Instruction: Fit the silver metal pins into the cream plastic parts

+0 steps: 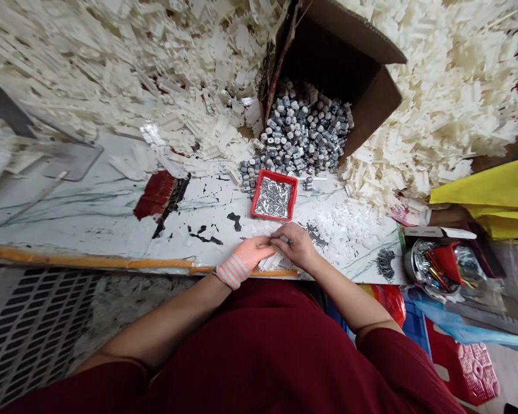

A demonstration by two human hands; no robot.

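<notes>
My left hand (245, 259), in an orange-and-white striped glove, is closed at the table's front edge. My bare right hand (297, 246) meets it there, thumb and fingers pinched together. Whatever sits between the fingertips is too small and covered to make out. Just beneath the hands lie some white plastic pieces (273, 263). A small red tray (253, 208) of thin silvery metal pins (274, 197) stands right beyond my fingers. Behind it, many grey-and-white small blocks (304, 135) spill from a cardboard box (373, 112) tipped on its side.
Heaps of cream plastic strips (190, 75) cover the back left, with another pile (435, 103) at right. White bits (349, 227) lie scattered right of the tray. A metal bowl (410, 264) with tools stands far right, near yellow sheets (496, 195). A grey plastic crate (30, 333) is below left.
</notes>
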